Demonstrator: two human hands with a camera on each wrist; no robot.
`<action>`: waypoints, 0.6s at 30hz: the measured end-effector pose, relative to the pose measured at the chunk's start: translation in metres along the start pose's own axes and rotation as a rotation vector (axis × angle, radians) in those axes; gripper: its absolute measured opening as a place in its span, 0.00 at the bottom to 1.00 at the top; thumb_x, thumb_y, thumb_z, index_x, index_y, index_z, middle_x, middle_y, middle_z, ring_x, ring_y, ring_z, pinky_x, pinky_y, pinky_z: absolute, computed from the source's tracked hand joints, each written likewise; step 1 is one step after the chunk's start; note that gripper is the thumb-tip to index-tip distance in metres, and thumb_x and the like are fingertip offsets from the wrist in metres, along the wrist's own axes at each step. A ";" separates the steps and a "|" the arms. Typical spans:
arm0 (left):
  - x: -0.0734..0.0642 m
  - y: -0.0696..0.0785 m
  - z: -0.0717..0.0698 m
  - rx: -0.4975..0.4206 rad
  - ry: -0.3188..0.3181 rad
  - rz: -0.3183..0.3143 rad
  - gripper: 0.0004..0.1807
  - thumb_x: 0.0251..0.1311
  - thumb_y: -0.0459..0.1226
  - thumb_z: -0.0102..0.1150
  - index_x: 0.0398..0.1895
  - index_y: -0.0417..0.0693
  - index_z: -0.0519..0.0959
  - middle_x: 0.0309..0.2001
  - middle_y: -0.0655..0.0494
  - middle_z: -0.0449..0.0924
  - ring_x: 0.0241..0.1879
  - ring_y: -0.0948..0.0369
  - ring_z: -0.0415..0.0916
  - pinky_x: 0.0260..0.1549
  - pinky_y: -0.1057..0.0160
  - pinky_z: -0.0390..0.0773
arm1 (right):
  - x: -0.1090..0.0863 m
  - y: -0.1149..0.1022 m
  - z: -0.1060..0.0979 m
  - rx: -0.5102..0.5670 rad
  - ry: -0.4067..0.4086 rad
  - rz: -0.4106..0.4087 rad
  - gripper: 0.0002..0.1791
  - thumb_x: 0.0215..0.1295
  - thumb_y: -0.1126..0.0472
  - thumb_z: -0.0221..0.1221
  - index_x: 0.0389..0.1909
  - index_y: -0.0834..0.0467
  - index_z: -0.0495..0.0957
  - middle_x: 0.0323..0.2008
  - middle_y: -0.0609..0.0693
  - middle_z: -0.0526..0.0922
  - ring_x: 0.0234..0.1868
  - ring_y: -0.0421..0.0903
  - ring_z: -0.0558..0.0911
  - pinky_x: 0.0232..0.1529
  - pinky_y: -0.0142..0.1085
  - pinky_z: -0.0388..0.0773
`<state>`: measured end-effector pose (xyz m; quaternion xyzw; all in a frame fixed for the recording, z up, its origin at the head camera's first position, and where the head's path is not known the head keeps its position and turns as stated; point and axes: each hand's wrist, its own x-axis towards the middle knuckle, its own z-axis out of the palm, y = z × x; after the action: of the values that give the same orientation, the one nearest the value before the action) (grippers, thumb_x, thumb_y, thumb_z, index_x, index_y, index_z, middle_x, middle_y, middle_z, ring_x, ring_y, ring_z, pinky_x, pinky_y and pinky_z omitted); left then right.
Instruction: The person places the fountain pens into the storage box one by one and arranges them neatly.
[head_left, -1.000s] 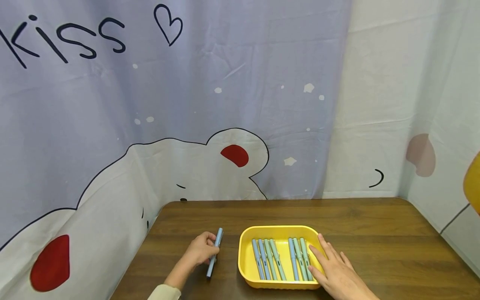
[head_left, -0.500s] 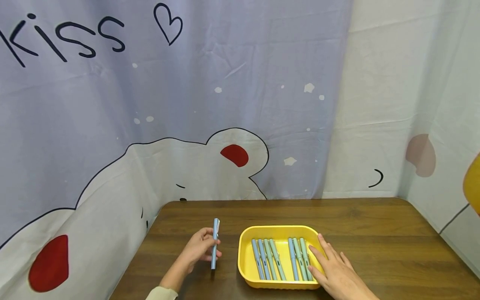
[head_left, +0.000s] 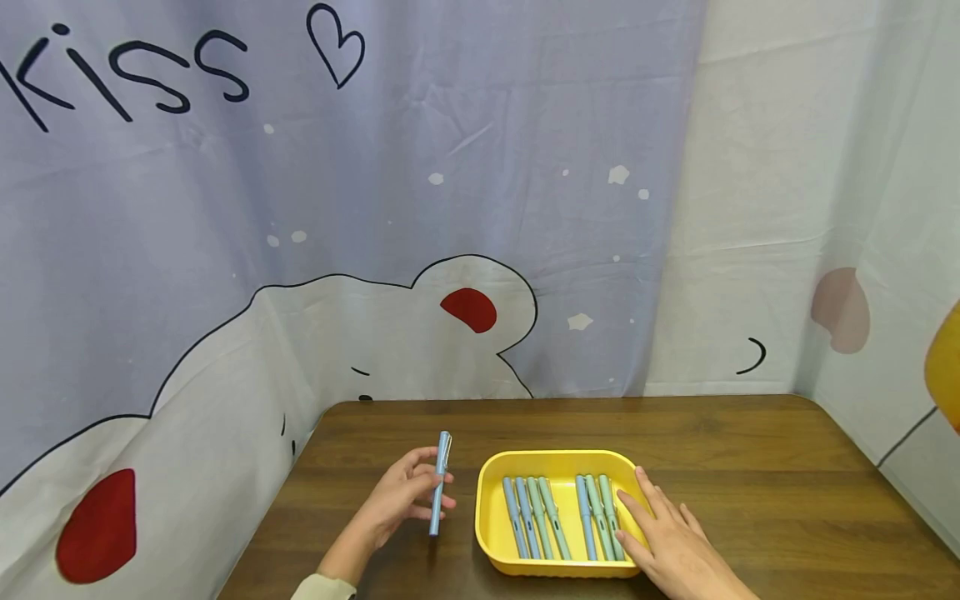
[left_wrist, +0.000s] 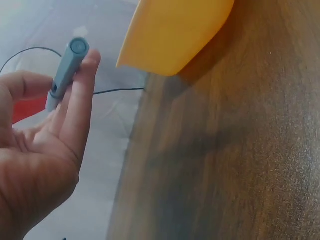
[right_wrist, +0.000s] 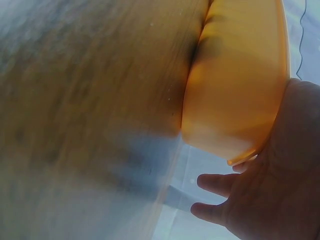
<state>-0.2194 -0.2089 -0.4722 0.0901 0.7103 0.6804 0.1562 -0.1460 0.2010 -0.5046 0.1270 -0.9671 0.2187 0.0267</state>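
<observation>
My left hand [head_left: 401, 498] holds a light blue capped pen [head_left: 442, 457] above the table, left of the yellow tray [head_left: 562, 569]. The pen stands nearly upright with its clip near the top. In the left wrist view the pen [left_wrist: 70, 65] is pinched between thumb and fingers, one round end facing the camera. My right hand [head_left: 678, 546] rests on the tray's right rim, fingers extended and spread, some reaching over the edge. Inside the tray lie two groups of pens: two blue and two green pens [head_left: 542, 518] at left, one blue and two green pens [head_left: 602, 517] at right.
The brown wooden table [head_left: 750, 475] extends around the tray. A printed curtain [head_left: 480, 167] hangs behind the table and along its sides. Bare tray floor shows between the two pen groups.
My left hand has raised the pen from a slanted pose near the table to a more upright one, then shifted slightly right toward the tray. The right hand and tray stay put.
</observation>
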 end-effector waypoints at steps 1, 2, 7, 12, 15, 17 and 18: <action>0.000 0.001 0.000 -0.005 -0.015 0.006 0.33 0.70 0.36 0.56 0.74 0.38 0.57 0.53 0.40 0.79 0.41 0.48 0.87 0.39 0.46 0.86 | 0.000 0.000 0.000 0.002 -0.001 0.001 0.35 0.74 0.37 0.52 0.73 0.54 0.69 0.79 0.61 0.51 0.74 0.67 0.62 0.64 0.74 0.56; -0.001 0.002 0.001 -0.011 -0.032 0.013 0.33 0.71 0.36 0.56 0.75 0.37 0.56 0.53 0.41 0.79 0.41 0.48 0.87 0.40 0.46 0.86 | 0.000 0.000 0.000 0.002 -0.002 0.002 0.35 0.74 0.37 0.52 0.73 0.54 0.69 0.79 0.61 0.51 0.74 0.67 0.62 0.64 0.74 0.56; -0.002 0.006 0.004 -0.032 -0.110 0.013 0.34 0.71 0.36 0.57 0.75 0.37 0.56 0.55 0.40 0.77 0.42 0.49 0.87 0.38 0.50 0.86 | 0.001 0.000 0.000 0.005 -0.007 0.004 0.35 0.74 0.37 0.52 0.73 0.54 0.69 0.79 0.62 0.51 0.74 0.67 0.62 0.64 0.74 0.56; -0.001 0.008 0.008 -0.054 -0.163 0.008 0.36 0.69 0.34 0.59 0.76 0.35 0.55 0.58 0.34 0.74 0.43 0.51 0.87 0.36 0.53 0.87 | 0.001 0.000 0.000 0.008 -0.013 0.007 0.35 0.74 0.37 0.52 0.72 0.55 0.69 0.79 0.62 0.51 0.73 0.68 0.62 0.64 0.74 0.56; -0.001 0.010 0.013 -0.054 -0.170 0.013 0.36 0.68 0.32 0.60 0.75 0.35 0.57 0.58 0.36 0.74 0.44 0.51 0.85 0.36 0.52 0.87 | 0.001 0.000 0.000 0.006 -0.011 0.004 0.35 0.74 0.37 0.52 0.72 0.55 0.70 0.79 0.62 0.51 0.74 0.67 0.62 0.63 0.74 0.56; -0.001 0.010 0.016 -0.051 -0.168 0.018 0.35 0.67 0.31 0.59 0.74 0.34 0.58 0.58 0.36 0.73 0.45 0.51 0.83 0.37 0.48 0.87 | 0.001 0.000 0.000 0.007 -0.013 0.005 0.35 0.74 0.37 0.52 0.72 0.55 0.70 0.80 0.61 0.51 0.74 0.67 0.62 0.63 0.75 0.56; -0.001 0.011 0.018 -0.050 -0.167 0.021 0.34 0.66 0.30 0.59 0.73 0.34 0.59 0.58 0.36 0.72 0.46 0.51 0.82 0.38 0.46 0.86 | 0.001 0.000 0.000 0.008 -0.015 0.006 0.35 0.74 0.37 0.52 0.72 0.55 0.70 0.80 0.61 0.51 0.74 0.66 0.62 0.63 0.75 0.56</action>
<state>-0.2134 -0.1913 -0.4620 0.1501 0.6764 0.6898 0.2099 -0.1469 0.2005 -0.5043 0.1261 -0.9667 0.2218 0.0183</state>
